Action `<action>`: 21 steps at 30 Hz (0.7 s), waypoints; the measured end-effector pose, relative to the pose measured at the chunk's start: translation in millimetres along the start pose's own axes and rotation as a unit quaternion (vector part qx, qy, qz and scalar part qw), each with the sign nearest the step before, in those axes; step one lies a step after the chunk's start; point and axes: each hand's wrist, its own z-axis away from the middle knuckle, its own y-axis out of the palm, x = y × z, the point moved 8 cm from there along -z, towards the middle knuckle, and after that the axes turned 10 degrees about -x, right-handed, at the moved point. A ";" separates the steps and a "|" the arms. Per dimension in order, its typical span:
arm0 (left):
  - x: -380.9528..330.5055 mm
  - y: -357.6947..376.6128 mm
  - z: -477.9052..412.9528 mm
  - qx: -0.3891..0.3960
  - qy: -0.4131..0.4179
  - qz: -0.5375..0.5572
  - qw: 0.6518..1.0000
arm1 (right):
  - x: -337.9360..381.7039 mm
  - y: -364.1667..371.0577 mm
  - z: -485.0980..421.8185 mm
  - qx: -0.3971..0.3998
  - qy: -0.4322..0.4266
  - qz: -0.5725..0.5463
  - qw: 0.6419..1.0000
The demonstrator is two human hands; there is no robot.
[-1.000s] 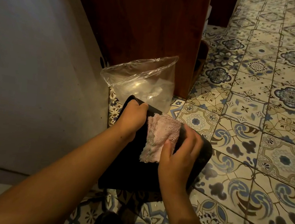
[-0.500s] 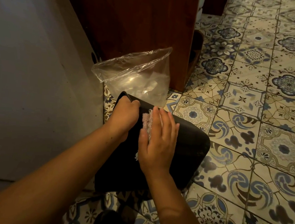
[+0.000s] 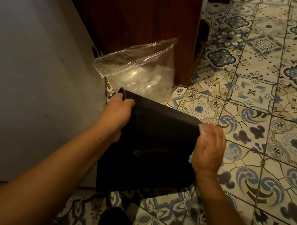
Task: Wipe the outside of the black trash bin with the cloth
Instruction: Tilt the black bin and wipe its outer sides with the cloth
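On tiled floor [image 3: 257, 91], black trash bin [image 3: 156, 131] looks light & stiff; L hand [image 3: 118, 109] grips rim [image 3: 123, 92], best hold; R hand [image 3: 209, 149], fingers flat, presses soft cloth [image 3: 202, 129] to side.

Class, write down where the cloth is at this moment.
In the head view, the cloth sits right of centre, under the right hand, pressed against the right side of the black trash bin.

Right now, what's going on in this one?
A person is wiping a tilted black trash bin on the tiled floor. The left hand grips its rim to steady it, while the right hand presses a pale cloth against the bin's right side. A clear plastic bag sits just behind it.
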 end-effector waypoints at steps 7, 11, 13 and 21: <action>3.2 -4.2 6.3 -0.007 0.000 0.008 1.000 | -30.7 -5.9 -1.5 -0.025 0.063 -0.066 0.995; 2.4 -2.7 9.9 -0.011 -0.005 0.020 1.000 | 12.3 -2.4 11.1 -0.018 -0.013 -0.019 1.000; 2.1 1.0 9.3 -0.015 -0.006 0.016 1.000 | 47.9 4.3 23.6 -0.011 -0.057 -0.018 0.998; -1.9 10.9 7.8 -0.029 -0.019 0.048 0.998 | 161.3 18.4 66.5 0.010 -0.132 -0.053 0.990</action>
